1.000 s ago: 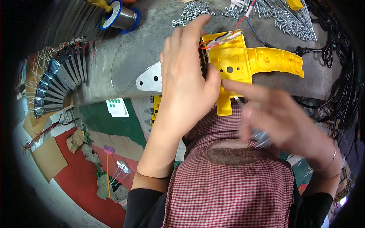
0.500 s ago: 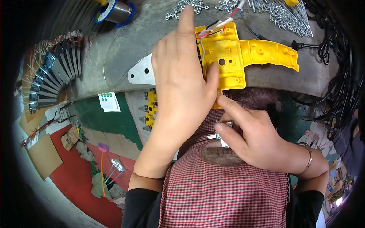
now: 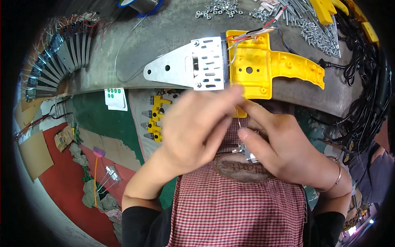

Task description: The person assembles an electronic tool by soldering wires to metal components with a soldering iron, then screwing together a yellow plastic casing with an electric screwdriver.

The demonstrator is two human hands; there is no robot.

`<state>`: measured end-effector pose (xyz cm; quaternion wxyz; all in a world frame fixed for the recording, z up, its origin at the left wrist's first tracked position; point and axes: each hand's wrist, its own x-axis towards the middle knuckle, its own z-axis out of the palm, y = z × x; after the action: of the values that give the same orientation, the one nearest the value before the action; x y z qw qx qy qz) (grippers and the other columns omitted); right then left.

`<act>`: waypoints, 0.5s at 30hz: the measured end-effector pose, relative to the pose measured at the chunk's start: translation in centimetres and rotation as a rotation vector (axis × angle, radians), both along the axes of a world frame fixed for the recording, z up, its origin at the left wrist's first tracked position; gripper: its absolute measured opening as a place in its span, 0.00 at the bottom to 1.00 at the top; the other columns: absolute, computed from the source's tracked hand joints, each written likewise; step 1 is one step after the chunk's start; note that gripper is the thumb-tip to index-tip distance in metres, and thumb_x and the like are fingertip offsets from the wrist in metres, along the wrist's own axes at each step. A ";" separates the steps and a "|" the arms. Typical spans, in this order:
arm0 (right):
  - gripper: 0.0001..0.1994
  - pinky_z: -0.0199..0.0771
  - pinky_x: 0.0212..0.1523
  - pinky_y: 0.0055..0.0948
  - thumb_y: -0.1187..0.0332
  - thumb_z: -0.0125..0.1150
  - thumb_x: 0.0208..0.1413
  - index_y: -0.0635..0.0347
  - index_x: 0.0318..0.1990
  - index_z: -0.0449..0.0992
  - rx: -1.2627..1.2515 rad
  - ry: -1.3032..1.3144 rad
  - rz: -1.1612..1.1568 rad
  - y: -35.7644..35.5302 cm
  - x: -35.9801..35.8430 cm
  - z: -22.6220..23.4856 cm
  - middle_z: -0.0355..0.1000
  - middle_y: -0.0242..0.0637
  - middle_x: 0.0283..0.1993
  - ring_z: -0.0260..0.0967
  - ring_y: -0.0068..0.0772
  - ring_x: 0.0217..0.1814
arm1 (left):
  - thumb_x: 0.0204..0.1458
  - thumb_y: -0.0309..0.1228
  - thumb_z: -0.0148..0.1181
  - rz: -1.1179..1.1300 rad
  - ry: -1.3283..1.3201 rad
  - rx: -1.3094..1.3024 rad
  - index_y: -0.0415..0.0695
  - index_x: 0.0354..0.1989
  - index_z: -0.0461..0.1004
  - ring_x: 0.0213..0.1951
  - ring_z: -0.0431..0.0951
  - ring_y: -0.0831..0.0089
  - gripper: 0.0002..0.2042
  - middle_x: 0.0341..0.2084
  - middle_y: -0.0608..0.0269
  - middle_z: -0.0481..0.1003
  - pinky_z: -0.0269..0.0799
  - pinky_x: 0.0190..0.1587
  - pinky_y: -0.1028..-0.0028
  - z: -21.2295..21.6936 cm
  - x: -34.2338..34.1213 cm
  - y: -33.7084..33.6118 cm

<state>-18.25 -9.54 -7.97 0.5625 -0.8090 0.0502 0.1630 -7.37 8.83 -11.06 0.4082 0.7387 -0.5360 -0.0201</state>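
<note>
Pinching a thin wire [image 3: 238, 119] between them, the left hand [image 3: 197, 131] and right hand [image 3: 279, 148] meet just below the counter [image 3: 164, 37] edge, over a red checked apron [image 3: 238, 210]. The left grip is closed, fingertips together on the wire; the right grip holds a small metal part [image 3: 246, 153] at the wire's lower end. At 12 o'clock from the hands lies the yellow plastic housing [image 3: 263, 66], joined to a perforated metal plate [image 3: 193, 66] at its 9 o'clock side. By my judgement, the plate is already mounted, while the loose red and white leads [image 3: 247, 37] remain unfinished. Screws and nuts [image 3: 218, 7] lie further up.
</note>
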 end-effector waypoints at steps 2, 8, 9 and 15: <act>0.25 0.73 0.48 0.32 0.74 0.54 0.59 0.72 0.63 0.61 0.017 0.085 0.006 -0.3 0.3 0.4 0.76 0.56 0.43 0.78 0.45 0.47 | 0.35 0.16 0.68 -0.031 0.014 -0.028 0.37 0.56 0.69 0.36 0.79 0.61 0.33 0.36 0.59 0.79 0.73 0.41 0.69 -1.3 -1.0 0.1; 0.30 0.71 0.53 0.31 0.65 0.62 0.56 0.71 0.63 0.63 -0.025 0.041 0.052 -1.3 0.7 0.8 0.74 0.53 0.51 0.75 0.44 0.53 | 0.35 0.19 0.66 -0.044 -0.153 -0.127 0.36 0.51 0.75 0.22 0.72 0.69 0.27 0.23 0.64 0.73 0.65 0.22 0.71 -2.3 -0.5 -1.5; 0.32 0.71 0.53 0.32 0.62 0.66 0.54 0.71 0.63 0.63 -0.023 -0.065 0.057 -1.8 0.6 0.8 0.74 0.52 0.52 0.75 0.44 0.53 | 0.35 0.19 0.66 -0.043 -0.145 -0.139 0.36 0.51 0.75 0.22 0.72 0.69 0.27 0.23 0.64 0.73 0.65 0.22 0.71 -2.5 -0.5 -1.7; 0.35 0.76 0.41 0.29 0.68 0.78 0.40 0.63 0.57 0.68 -0.352 -0.151 -0.041 -1.9 0.1 1.6 0.73 0.42 0.47 0.74 0.34 0.43 | 0.35 0.19 0.67 -0.029 0.090 -0.007 0.34 0.57 0.70 0.26 0.78 0.63 0.33 0.30 0.54 0.78 0.74 0.29 0.71 -1.8 -0.1 -2.4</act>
<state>-18.13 -11.46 -6.34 0.4178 -0.9036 0.0518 0.0791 -7.52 6.47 -12.91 0.4340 0.7277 -0.5280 -0.0574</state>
